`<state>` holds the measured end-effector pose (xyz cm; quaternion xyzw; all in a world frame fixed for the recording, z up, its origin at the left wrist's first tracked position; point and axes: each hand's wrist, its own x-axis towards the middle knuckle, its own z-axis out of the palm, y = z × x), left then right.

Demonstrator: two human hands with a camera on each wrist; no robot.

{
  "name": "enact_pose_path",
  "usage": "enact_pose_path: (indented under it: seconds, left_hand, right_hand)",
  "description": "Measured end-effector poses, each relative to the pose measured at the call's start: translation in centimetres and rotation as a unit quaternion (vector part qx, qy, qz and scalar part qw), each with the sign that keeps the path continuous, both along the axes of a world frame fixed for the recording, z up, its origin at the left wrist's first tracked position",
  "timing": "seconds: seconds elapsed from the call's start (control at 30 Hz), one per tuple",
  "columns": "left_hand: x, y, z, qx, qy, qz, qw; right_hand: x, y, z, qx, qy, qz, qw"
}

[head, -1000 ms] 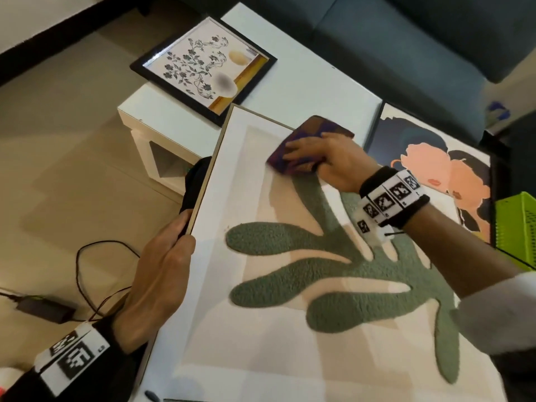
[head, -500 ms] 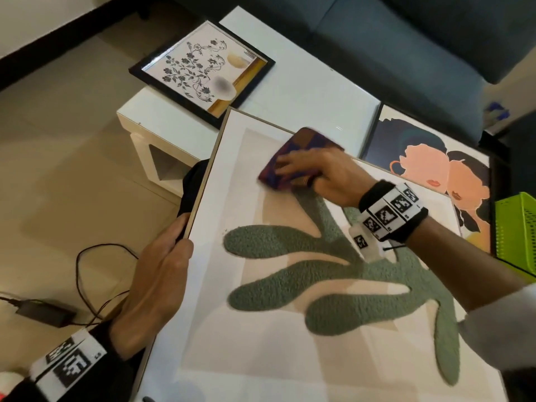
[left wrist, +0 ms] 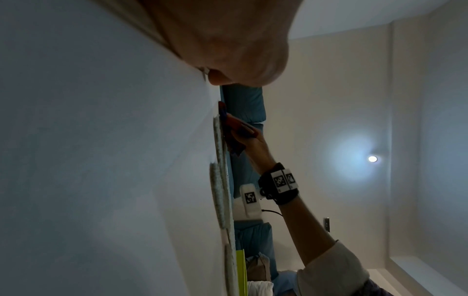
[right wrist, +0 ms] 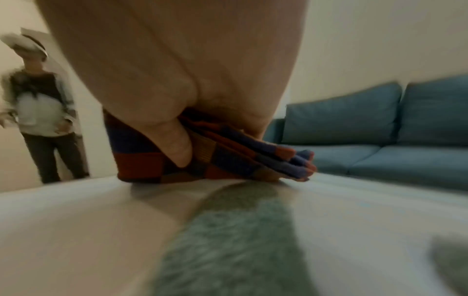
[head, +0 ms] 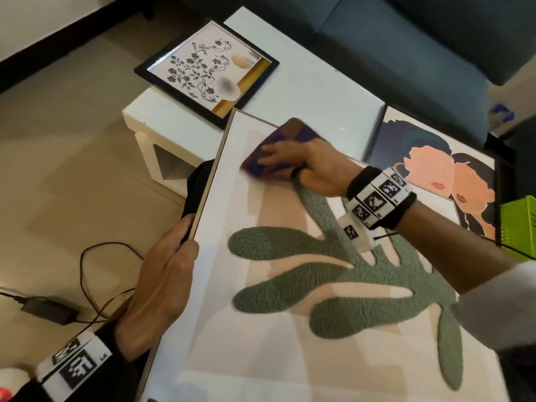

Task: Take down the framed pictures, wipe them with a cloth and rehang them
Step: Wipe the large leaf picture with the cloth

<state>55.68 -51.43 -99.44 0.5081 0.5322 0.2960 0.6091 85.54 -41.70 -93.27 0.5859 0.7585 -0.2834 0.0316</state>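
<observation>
A large framed picture (head: 290, 285) with a green leaf shape lies tilted in front of me. My left hand (head: 177, 250) grips its left edge, thumb on the front and fingers behind the frame. My right hand (head: 293, 158) presses a folded purple-and-orange checked cloth (head: 293, 132) against the picture's upper part, near the top of the leaf. In the right wrist view the thumb (right wrist: 177, 144) pinches the cloth (right wrist: 228, 160) against the fingers. The left wrist view shows the picture (left wrist: 101, 160) edge-on, with the cloth (left wrist: 235, 128) flat against it.
A black-framed floral picture (head: 207, 72) lies on the white table (head: 313, 91). Another picture with two faces (head: 429, 175) sits to the right, beside a green basket (head: 519, 227). A blue sofa (head: 406, 53) stands behind. A power adapter (head: 49, 310) with its cable lies on the floor. A person (right wrist: 40, 104) stands in a doorway.
My right hand has slid the cloth leftward across the upper part of the picture. The left hand has kept its grip on the frame's edge.
</observation>
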Motion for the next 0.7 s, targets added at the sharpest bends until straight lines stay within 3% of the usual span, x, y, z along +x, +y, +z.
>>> enact_pose_path:
  seconds: [0.07, 0.17, 0.2, 0.33, 0.47, 0.53, 0.63, 0.7]
  left_hand:
    - [0.0, 0.1, 0.1, -0.003, 0.001, 0.001, 1.000]
    - [0.1, 0.1, 0.1, -0.006, 0.000, 0.000, 1.000]
    - [0.1, 0.0, 0.2, -0.012, 0.001, -0.001, 1.000]
    - [0.0, 0.0, 0.6, -0.016, 0.010, 0.003, 1.000]
    - [0.2, 0.1, 0.5, -0.010, 0.010, -0.004, 1.000]
    - [0.2, 0.1, 0.7, -0.014, 0.010, -0.006, 1.000]
    - [0.3, 0.1, 0.9, -0.016, 0.013, -0.002, 1.000]
    - [0.3, 0.2, 1.0, -0.017, 0.013, -0.004, 1.000]
  right_hand:
    - [-0.5, -0.2, 0.0, -0.015, 0.033, 0.011, 0.999]
    - [1.3, 2.0, 0.1, 0.081, -0.013, -0.116, 0.990]
    - [1.4, 2.2, 0.1, 0.089, -0.027, -0.118, 0.989]
    - [-1.5, 0.3, -0.5, -0.005, 0.024, 0.044, 0.999]
    - [-0.5, 3.7, 0.2, 0.081, -0.017, -0.068, 0.994]
    - [-1.5, 4.3, 0.2, 0.084, -0.040, -0.045, 0.995]
    - [-4.3, 4.0, -0.6, 0.030, 0.002, 0.046, 0.999]
    - [-4.1, 5.6, -0.6, 0.041, 0.004, -0.012, 0.999]
